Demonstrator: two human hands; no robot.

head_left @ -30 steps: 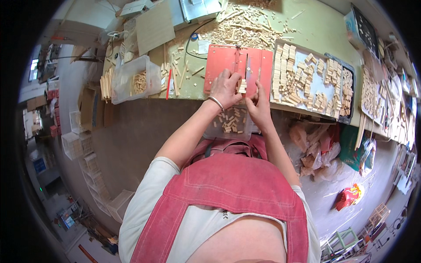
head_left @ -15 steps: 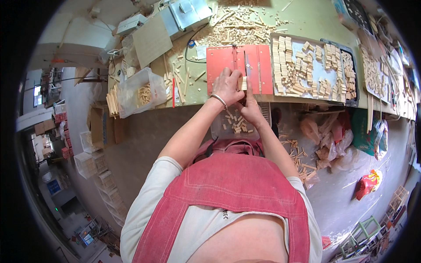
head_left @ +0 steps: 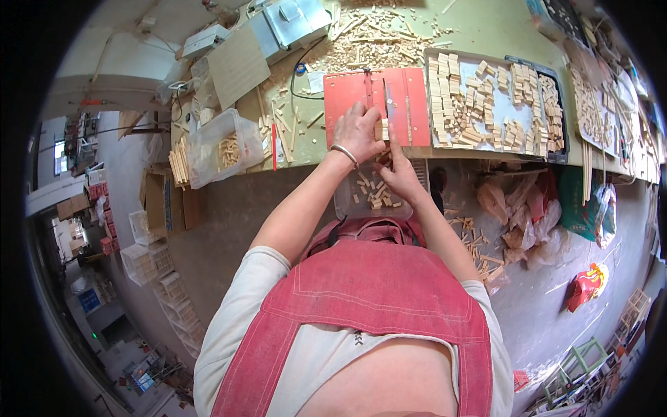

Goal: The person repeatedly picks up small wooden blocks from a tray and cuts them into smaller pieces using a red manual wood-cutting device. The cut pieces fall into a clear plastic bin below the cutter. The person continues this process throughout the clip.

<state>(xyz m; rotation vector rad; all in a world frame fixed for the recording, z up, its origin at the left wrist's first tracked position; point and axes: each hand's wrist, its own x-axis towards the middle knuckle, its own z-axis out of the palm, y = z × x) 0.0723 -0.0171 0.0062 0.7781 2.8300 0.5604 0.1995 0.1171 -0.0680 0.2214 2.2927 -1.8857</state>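
On the bench's front edge lies a red saw plate (head_left: pixel 342 87) with a thin blade (head_left: pixel 385 90) standing up through a slot. My left hand (head_left: pixel 357 134), a bracelet on its wrist, is closed on a small pale wooden block (head_left: pixel 385 129) just in front of the blade. My right hand (head_left: pixel 403 178) is at the plate's near edge, its index finger stretched along the block's right side and its thumb lower down; its other fingers are partly hidden. Below both hands, a clear plastic bin (head_left: pixel 342 203) holds several loose wooden pieces.
To the right stands a tray (head_left: pixel 512 110) of cut wooden blocks. Wood offcuts (head_left: pixel 379 48) cover the bench behind the plate. On the left are a clear plastic box (head_left: pixel 200 149), a red stick (head_left: pixel 274 146) and a black cable (head_left: pixel 294 80). Plastic bags (head_left: pixel 528 215) hang below the bench.
The whole view has shifted slightly. My right hand's thumb and index finger are a little farther apart, while my left hand stays on the block in front of the blade.
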